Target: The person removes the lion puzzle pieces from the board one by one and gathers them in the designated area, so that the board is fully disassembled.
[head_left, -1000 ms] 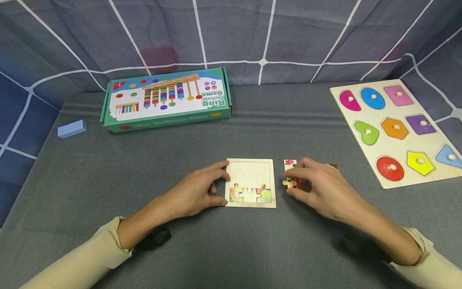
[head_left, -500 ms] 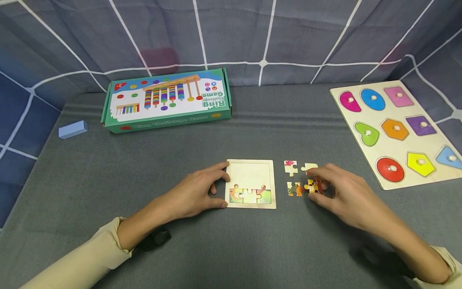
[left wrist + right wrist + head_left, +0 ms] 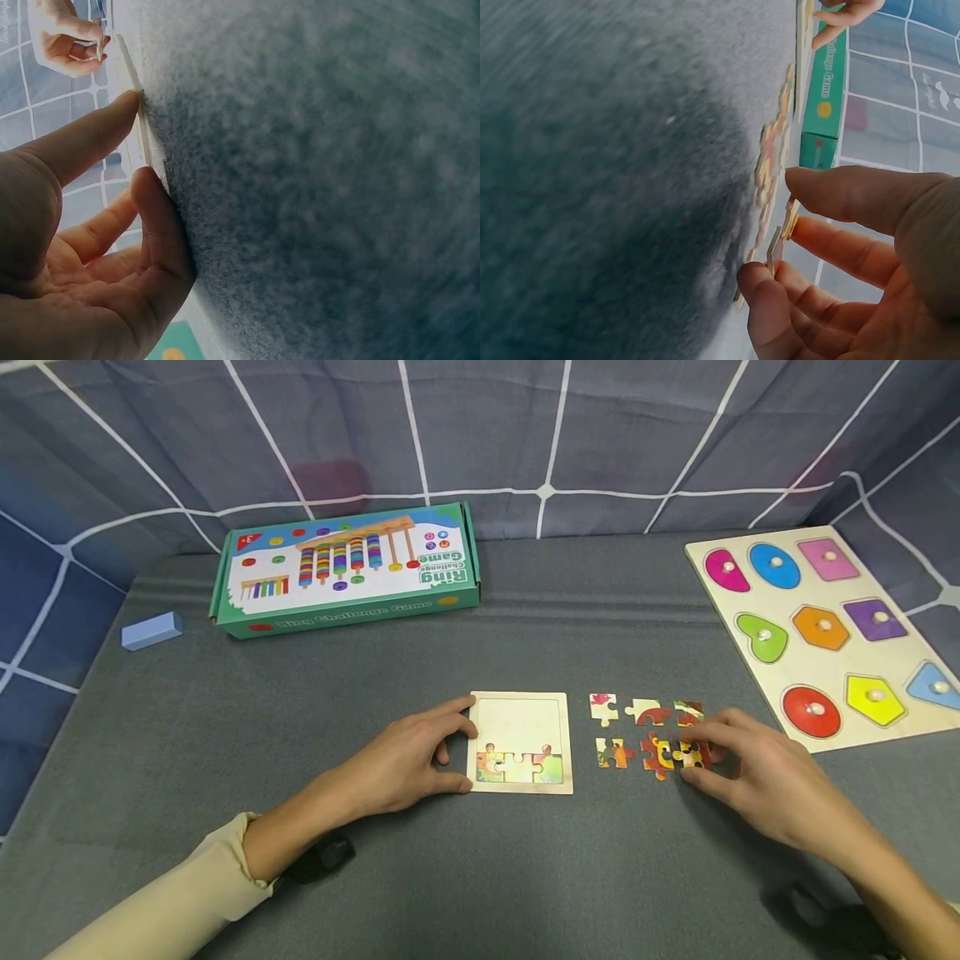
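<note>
My left hand point(image 3: 420, 747) holds the left edge of a square wooden puzzle tray point(image 3: 521, 695), thumb near its lower corner and fingertips near the upper one. Interlocked jigsaw pieces point(image 3: 519, 767) fill the tray's lower part; bare wood shows above them. Right of the tray my right hand point(image 3: 757, 768) pinches a small yellow and black jigsaw piece point(image 3: 688, 755) low over the cloth. In the right wrist view, thin puzzle pieces point(image 3: 775, 249) show edge-on between thumb and fingers. A red and yellow piece point(image 3: 657, 755) lies just left of the fingertips, beside an orange piece point(image 3: 613, 752).
Farther back in the same group are a pink-marked piece point(image 3: 603, 709), a red-arched piece point(image 3: 647, 712) and a dark red piece point(image 3: 687, 712). A knobbed shape board point(image 3: 780, 681) lies at right. A green game box point(image 3: 345, 568) and blue block point(image 3: 152, 631) sit back left.
My right hand has moved rightward across the loose pieces, uncovering the back row and leaving the red and yellow piece on the cloth. My left hand and the tray stay put.
</note>
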Action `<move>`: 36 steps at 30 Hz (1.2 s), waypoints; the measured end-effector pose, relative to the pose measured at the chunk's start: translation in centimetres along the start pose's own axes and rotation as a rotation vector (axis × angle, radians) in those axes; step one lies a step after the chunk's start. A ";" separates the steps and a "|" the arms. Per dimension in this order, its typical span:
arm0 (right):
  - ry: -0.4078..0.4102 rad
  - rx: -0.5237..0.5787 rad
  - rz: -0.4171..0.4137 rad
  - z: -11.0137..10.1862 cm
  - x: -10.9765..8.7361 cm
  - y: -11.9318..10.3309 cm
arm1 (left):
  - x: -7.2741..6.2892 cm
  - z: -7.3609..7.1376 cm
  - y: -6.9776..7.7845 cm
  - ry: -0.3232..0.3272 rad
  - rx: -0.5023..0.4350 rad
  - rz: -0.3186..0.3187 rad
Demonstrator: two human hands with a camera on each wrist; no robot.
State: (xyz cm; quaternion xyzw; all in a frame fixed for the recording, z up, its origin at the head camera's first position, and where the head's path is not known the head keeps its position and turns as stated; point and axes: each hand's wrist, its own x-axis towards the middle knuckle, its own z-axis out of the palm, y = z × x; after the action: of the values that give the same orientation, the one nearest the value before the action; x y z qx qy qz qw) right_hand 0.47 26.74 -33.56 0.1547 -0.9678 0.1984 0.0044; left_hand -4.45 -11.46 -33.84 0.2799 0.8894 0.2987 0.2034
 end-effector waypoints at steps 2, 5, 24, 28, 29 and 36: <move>-0.016 -0.014 0.007 0.0 -0.1 0.2 | 0.0 0.0 0.0 -0.001 0.001 -0.003; -0.028 -0.028 0.008 0.0 -0.2 0.5 | 0.0 0.0 0.0 0.002 0.001 -0.003; -0.062 -0.049 0.027 0.2 -0.1 1.1 | 0.0 0.0 0.0 0.017 -0.001 0.024; -0.065 -0.052 0.023 0.2 -0.1 1.1 | 0.1 0.0 0.0 0.016 -0.002 0.023; -0.065 -0.053 0.022 0.2 -0.1 1.1 | 0.1 0.0 0.0 0.015 -0.003 0.022; -0.064 -0.054 0.028 0.3 0.0 1.0 | 0.1 0.0 0.0 0.004 -0.008 0.012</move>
State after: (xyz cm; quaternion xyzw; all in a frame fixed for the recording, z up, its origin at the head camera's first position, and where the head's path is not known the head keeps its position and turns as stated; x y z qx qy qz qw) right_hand 0.19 27.49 -34.21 0.1473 -0.9745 0.1674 -0.0253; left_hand -4.52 -11.46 -33.85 0.2840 0.8869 0.3040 0.2009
